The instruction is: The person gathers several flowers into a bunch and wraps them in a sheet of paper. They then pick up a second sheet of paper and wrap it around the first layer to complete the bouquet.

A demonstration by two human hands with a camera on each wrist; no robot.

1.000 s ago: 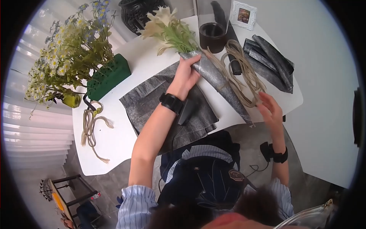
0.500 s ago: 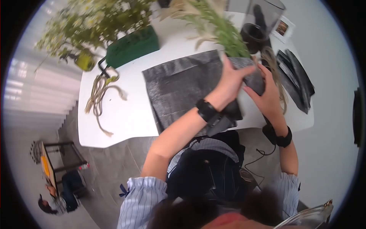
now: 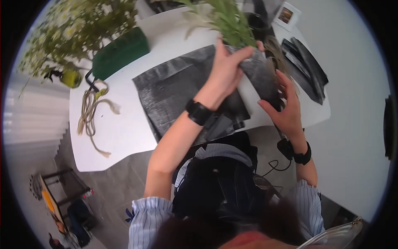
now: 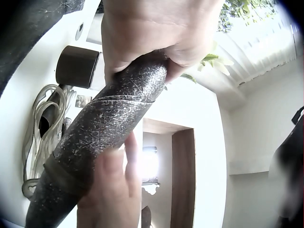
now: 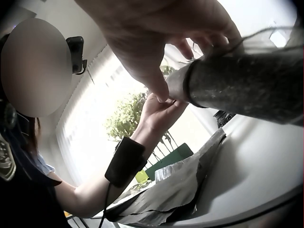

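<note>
My left hand (image 3: 224, 68) grips the upper end of a bouquet's dark grey wrapping (image 3: 263, 74), thumb across its top edge. Green leafy stems (image 3: 234, 29) and pale blooms rise out of that end. In the left wrist view the wrapping (image 4: 118, 107) is a long tapered roll with an overlapping edge. My right hand (image 3: 290, 108) is at the roll's lower part, thumb and fingers spread apart. Its fingers overlap the wrapping in the left wrist view. From the right wrist, the roll (image 5: 247, 85) passes below that hand's fingers.
Dark wrapping sheets (image 3: 178, 87) lie flat on the white table under my left forearm. Looped beige cord (image 3: 273, 52) and folded dark sheets (image 3: 304, 70) are on the right. A green block (image 3: 120, 54) with daisies stands left, near more cord (image 3: 89, 112).
My right hand has come up from near the table edge to the roll, with its fingers now wider apart than half a second ago. The left hand still grips the bouquet; the head view has shifted.
</note>
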